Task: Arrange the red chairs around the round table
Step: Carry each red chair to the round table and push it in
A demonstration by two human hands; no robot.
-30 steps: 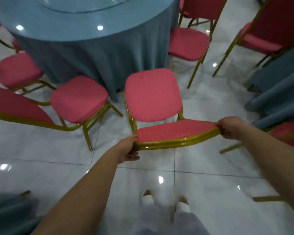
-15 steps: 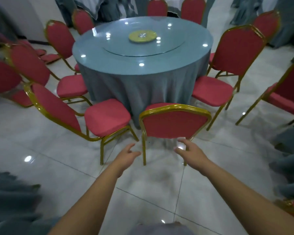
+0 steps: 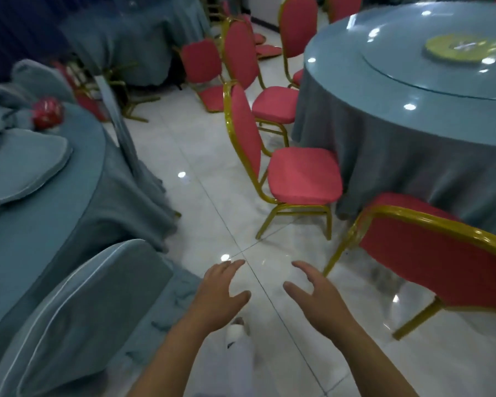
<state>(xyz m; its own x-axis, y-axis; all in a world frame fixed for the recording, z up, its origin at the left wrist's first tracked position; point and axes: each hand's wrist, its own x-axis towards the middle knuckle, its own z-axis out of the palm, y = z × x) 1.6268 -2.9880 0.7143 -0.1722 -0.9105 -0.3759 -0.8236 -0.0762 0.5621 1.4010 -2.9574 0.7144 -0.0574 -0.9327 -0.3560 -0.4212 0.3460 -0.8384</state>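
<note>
Held both bare hands empty: left grip [image 3: 221,287] and right grip [image 3: 312,290] spread apart, fingers loosely bent, clamped on nothing, low over the glossy white tiled floor [image 3: 201,213] on the near side of the round counter draped in blue-grey cloth [image 3: 384,144]. Had the nearest red padded chair with a gold metal frame [image 3: 430,259] just beside the right grip, back turned outward, seat toward the counter's skirt. Counted two more matching red chairs [image 3: 304,176] further round the counter's left edge, seats near the cloth, angled unevenly. Noted a cluster of stray red chairs [image 3: 201,64] well apart from the counter, beyond its far left side, crowded together; judged these the likely next ones to fetch.

Judged several ways of going wrong from here. Risked snagging a gold leg in the counter's hanging cloth by pushing a seat in too far, dragging the cloth and disturbing the glass turntable [image 3: 430,70] on top. Risked knocking neighbouring frames together by swinging a carried chair through the narrow aisle left of the counter, hemmed in by a second blue-draped counter [image 3: 40,196] and a blue-grey covered chair [image 3: 83,305]. Risked overshooting on the slick floor, or a slip underfoot. Risked lopsided spacing round the counter by setting chairs without checking the gaps.
</note>
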